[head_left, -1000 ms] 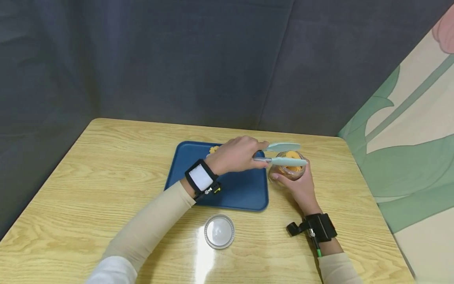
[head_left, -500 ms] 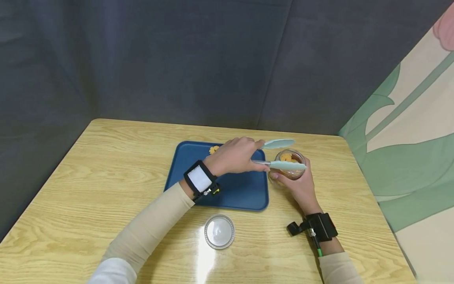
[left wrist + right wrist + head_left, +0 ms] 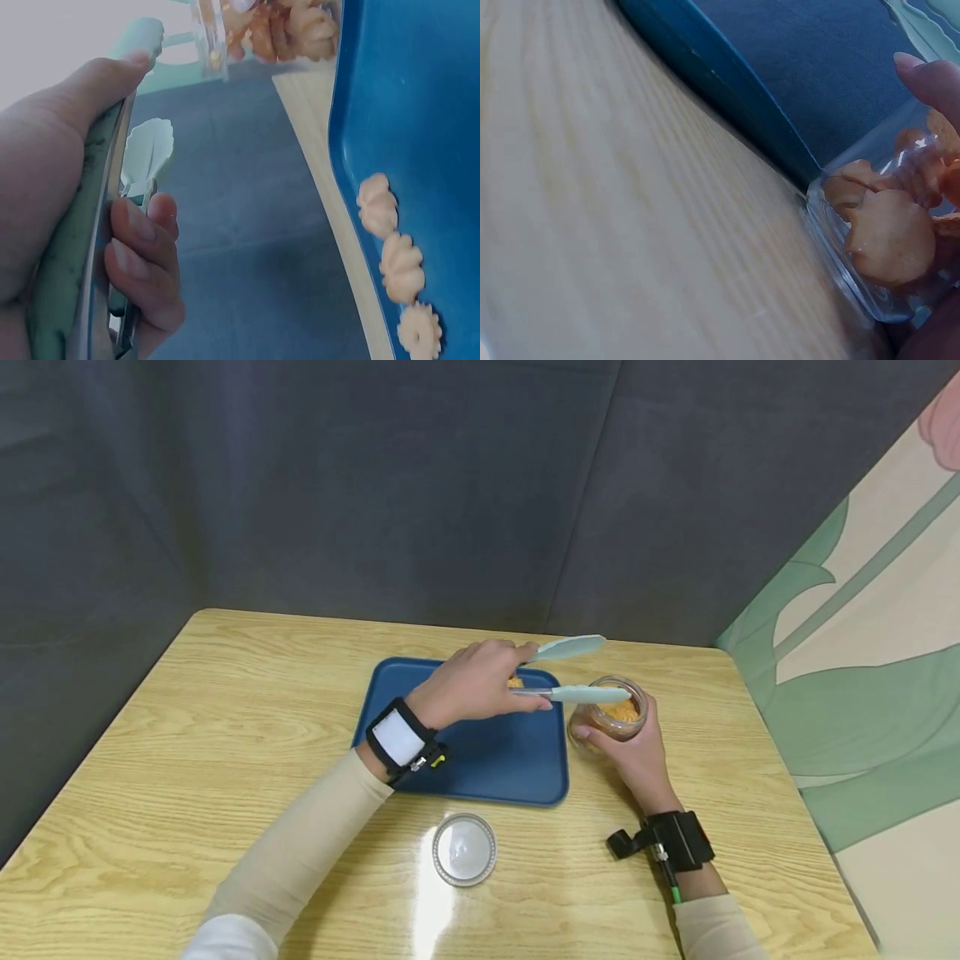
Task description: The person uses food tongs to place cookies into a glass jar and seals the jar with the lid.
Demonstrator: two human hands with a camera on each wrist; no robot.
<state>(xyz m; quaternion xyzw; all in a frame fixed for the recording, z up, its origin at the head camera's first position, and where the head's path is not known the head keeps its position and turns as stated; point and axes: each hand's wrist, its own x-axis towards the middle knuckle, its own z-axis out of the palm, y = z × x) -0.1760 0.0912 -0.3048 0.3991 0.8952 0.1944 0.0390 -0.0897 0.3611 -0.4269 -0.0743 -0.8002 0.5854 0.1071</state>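
My left hand (image 3: 472,685) grips a pair of tongs (image 3: 588,694) with pale green scalloped tips. The tips stand apart with nothing between them; one overlaps the mouth of a clear jar (image 3: 587,718) in the head view. My right hand (image 3: 637,756) holds that jar, its thumb and fingers round the side. Orange-brown cookies (image 3: 892,236) fill much of the jar. Under the left hand lies a blue tray (image 3: 480,768). Flower-shaped cookies (image 3: 403,268) lie in a row along the tray's edge in the left wrist view, mostly hidden by the hand in the head view.
A round clear lid (image 3: 464,850) lies on the wooden table (image 3: 225,735) in front of the tray. Behind the table hangs a dark curtain (image 3: 375,510), and a floral cloth (image 3: 870,718) is at the right. The jar stands close beside the tray's right edge.
The tongs held a cookie over the jar; they spread and let it go into the jar. My left hand then moved left with the tongs. The right hand and jar stayed put.
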